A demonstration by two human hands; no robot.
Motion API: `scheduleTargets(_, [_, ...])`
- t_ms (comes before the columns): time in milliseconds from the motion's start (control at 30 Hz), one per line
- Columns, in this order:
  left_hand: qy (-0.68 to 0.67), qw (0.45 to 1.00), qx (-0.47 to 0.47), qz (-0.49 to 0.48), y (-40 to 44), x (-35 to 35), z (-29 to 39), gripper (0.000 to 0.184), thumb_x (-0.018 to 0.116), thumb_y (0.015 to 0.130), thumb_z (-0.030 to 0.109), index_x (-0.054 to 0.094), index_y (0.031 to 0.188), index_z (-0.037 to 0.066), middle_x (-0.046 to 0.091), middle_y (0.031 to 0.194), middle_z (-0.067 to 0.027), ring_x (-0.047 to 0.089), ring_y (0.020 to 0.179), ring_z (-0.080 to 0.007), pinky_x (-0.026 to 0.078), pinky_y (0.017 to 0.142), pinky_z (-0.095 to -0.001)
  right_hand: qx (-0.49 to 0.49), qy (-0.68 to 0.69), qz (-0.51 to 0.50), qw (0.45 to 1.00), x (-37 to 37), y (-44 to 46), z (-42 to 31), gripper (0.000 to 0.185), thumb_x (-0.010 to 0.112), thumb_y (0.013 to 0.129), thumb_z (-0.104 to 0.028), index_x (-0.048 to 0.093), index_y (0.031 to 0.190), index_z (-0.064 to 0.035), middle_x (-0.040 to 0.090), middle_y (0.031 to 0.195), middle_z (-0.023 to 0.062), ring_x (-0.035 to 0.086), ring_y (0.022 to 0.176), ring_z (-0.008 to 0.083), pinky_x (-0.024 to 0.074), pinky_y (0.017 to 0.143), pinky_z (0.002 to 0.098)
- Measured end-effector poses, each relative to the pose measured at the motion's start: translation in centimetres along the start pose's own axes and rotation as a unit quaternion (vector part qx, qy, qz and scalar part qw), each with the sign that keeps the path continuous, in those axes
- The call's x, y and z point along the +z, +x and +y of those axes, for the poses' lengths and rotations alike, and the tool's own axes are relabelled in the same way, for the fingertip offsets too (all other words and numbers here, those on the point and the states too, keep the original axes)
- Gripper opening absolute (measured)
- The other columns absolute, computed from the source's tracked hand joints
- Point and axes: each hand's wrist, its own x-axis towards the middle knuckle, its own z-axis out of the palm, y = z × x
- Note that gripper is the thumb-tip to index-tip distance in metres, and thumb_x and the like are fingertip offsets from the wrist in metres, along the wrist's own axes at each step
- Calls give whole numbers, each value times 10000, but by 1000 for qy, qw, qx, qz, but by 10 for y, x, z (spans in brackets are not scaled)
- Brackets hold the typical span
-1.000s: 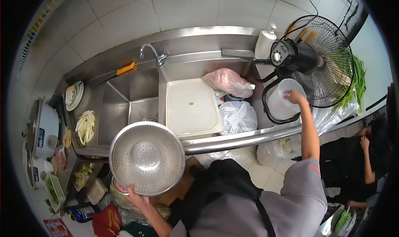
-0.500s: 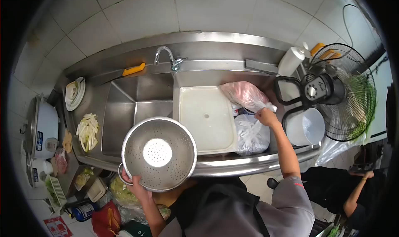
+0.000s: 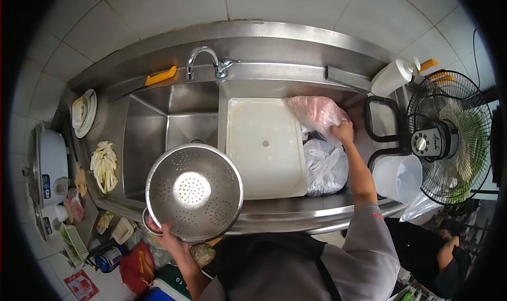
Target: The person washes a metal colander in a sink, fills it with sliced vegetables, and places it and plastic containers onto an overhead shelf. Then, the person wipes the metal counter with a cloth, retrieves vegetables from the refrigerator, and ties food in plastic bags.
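Note:
My left hand grips the ring handle of a perforated steel colander, held tilted over the front edge of the left sink basin. The colander holds nothing that I can see. My right hand is closed on the right end of a clear plastic bag of pink contents, perhaps meat, in the right basin. Just below that hand lies a knotted whitish plastic bag. A white rectangular tray or lid with a small round mark in its middle fills the left part of that basin.
A faucet and an orange-handled knife are at the back. Pale cut vegetable strips and stacked plates sit left. On the right are a pump bottle, a white bucket, a fan and another person.
My right hand has shifted from the pink bag's gathered tip to a fuller grip on its right end. The colander remains in my left hand. The view has shifted slightly.

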Motion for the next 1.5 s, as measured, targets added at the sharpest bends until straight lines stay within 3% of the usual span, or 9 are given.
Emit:
scheduleTargets(133, [-9, 1000, -10, 19, 0, 11, 4, 514, 444, 642, -23, 417, 1151, 43, 479, 1071, -77, 481, 937, -176, 383, 818, -286, 100, 189, 97, 972, 11, 32, 7, 150, 546, 574, -82, 601, 687, -1, 561, 600, 85, 530, 534, 203, 426, 531, 305])
scheduleTargets(467, [-19, 998, 29, 46, 12, 11, 18, 506, 445, 661, -8, 403, 1162, 50, 471, 1050, -72, 478, 921, -178, 394, 807, -290, 61, 394, 62, 915, -141, -48, -63, 89, 522, 564, 26, 527, 652, 33, 520, 570, 26, 436, 467, 90, 351, 436, 222])
scheduleTargets(700, [-25, 1000, 12, -5, 30, 33, 10, 515, 439, 669, -13, 386, 1178, 46, 467, 1072, -88, 471, 948, -185, 392, 821, -296, 26, 126, 66, 990, -128, -136, 3, 86, 590, 603, -33, 587, 635, 47, 562, 530, 113, 513, 459, 149, 414, 450, 292])
scheduleTargets(800, [-28, 999, -4, -43, 34, 37, 8, 510, 444, 669, -18, 388, 1172, 42, 468, 1076, -92, 470, 964, -186, 392, 828, -300, -6, -25, 95, 995, -97, -181, 11, 92, 584, 615, -43, 594, 669, 32, 541, 584, 239, 560, 568, 371, 454, 575, 391])
scheduleTargets(967, [-5, 998, -8, -66, 40, 62, 6, 481, 457, 653, -48, 406, 1129, 7, 481, 1046, -84, 481, 940, -172, 386, 837, -295, 51, 121, 60, 989, -98, -175, 23, 89, 533, 620, -37, 571, 658, 34, 526, 511, 175, 549, 502, 183, 413, 499, 330])
scheduleTargets(1100, [-16, 997, -26, -72, 42, 66, 6, 488, 460, 651, -42, 403, 1133, 2, 481, 1062, -92, 480, 969, -180, 381, 853, -299, 19, -97, 93, 991, -80, -141, 63, 267, 547, 659, -97, 531, 895, 28, 602, 724, 188, 612, 652, 267, 471, 574, 370])
scheduleTargets(1233, [-12, 998, -31, -55, 41, 75, 8, 492, 463, 645, -39, 403, 1131, 4, 480, 1053, -88, 480, 963, -181, 376, 860, -301, 44, -327, -132, 935, -36, -117, 38, 557, 495, 762, -109, 216, 1241, -52, 617, 794, 155, 603, 778, 329, 495, 653, 400])
scheduleTargets(1433, [0, 999, -42, -32, 30, 79, 6, 495, 460, 618, -26, 408, 1108, 8, 476, 1002, -85, 480, 916, -172, 392, 826, -297, -59, -431, -386, 814, -24, -74, 11, 319, 515, 791, -235, 550, 1081, -107, 579, 1068, 91, 549, 997, 253, 417, 820, 381])
scheduleTargets(1500, [-2, 999, -43, -25, 26, 87, 0, 485, 444, 609, -21, 409, 1092, 5, 473, 973, -83, 477, 887, -164, 394, 808, -284, -16, -428, -427, 796, -39, -10, 3, 614, 659, 625, -501, 553, 1075, -95, 512, 1173, 102, 484, 1090, 273, 388, 863, 416])
